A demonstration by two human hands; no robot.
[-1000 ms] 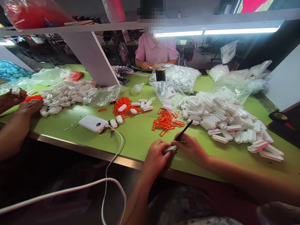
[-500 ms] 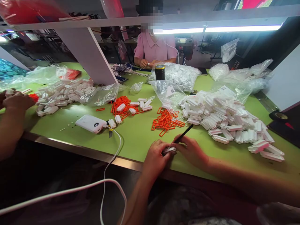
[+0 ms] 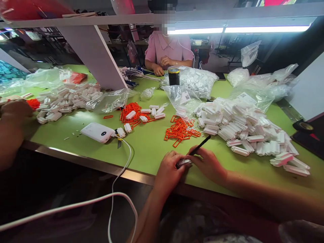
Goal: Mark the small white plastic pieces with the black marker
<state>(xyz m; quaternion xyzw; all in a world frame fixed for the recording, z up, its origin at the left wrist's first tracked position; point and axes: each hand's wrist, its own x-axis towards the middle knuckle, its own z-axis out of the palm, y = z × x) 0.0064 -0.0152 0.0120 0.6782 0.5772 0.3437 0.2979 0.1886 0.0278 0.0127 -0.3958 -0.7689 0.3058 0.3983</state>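
Note:
Near the table's front edge, my left hand is closed around a white plastic connector housing, whose face with small holes points up. Pinched in my right hand is a thin black pen-like tool, tilted with its upper end pointing away to the right. Its lower end is hidden by my fingers, close to the housing. Just beyond my hands lies a heap of orange rectangular frames with tiny white bits beside it. To the right spreads a large pile of white connector housings.
A white power bank with a white cable lies left of my hands. More orange frames with white housings lie behind it. A black can stands among plastic bags. Co-workers' hands are at the far left and across the table.
My hands stay nearly in place, still holding the housing and the tool. The co-worker across the table has moved their hands apart, one lower toward the tabletop. The view has shifted slightly.

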